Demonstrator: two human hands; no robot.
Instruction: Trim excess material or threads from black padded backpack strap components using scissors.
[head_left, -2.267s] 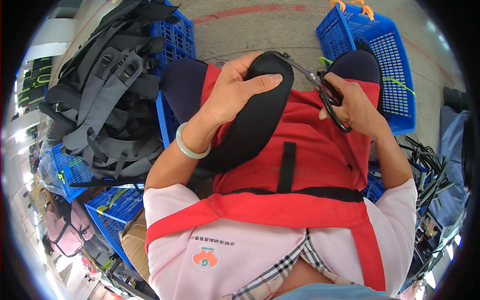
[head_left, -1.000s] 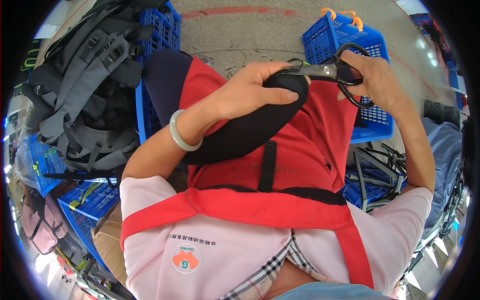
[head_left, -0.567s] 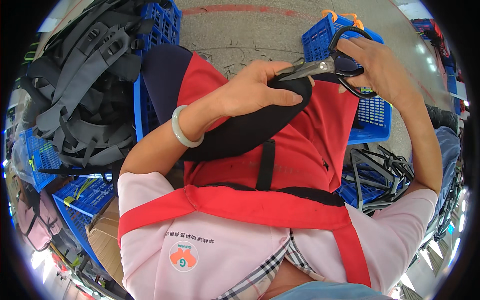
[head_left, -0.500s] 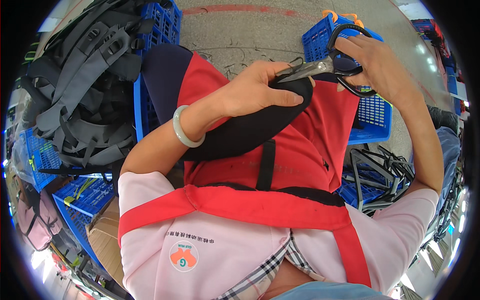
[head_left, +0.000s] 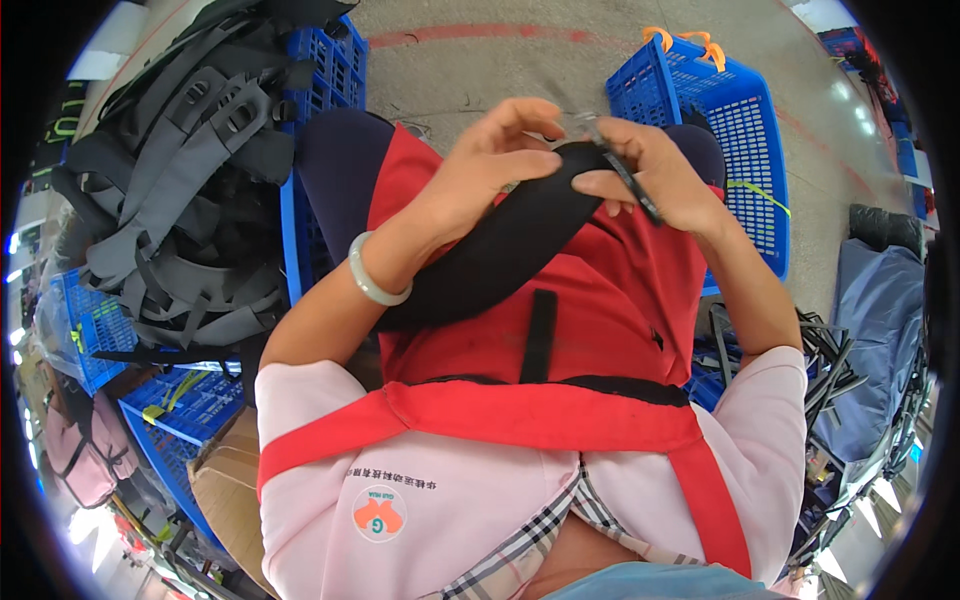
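A grey concrete floor (head_left: 480, 70) with a faint red line fills the far part of the head view; on it stand blue plastic crates; one with orange handles (head_left: 720, 130) at the far right, one (head_left: 320, 120) at the far left under a heap of grey and black backpacks (head_left: 180, 190), and at least two more (head_left: 170, 420) along the left edge. A red apron (head_left: 560, 330) covers the person's lap; across it lies one black padded strap (head_left: 500, 250), running from the lap's left side up to its far edge. The left hand (head_left: 480, 175), with one pale bangle (head_left: 375, 280) at the wrist, is curled over the strap's upper end, fingers pressing it; the right hand (head_left: 655, 180) pinches one pair of black-handled scissors (head_left: 620, 170) at the strap's tip; whether the blades are apart I cannot tell. A pile of dark straps (head_left: 830, 360) lies at the right.
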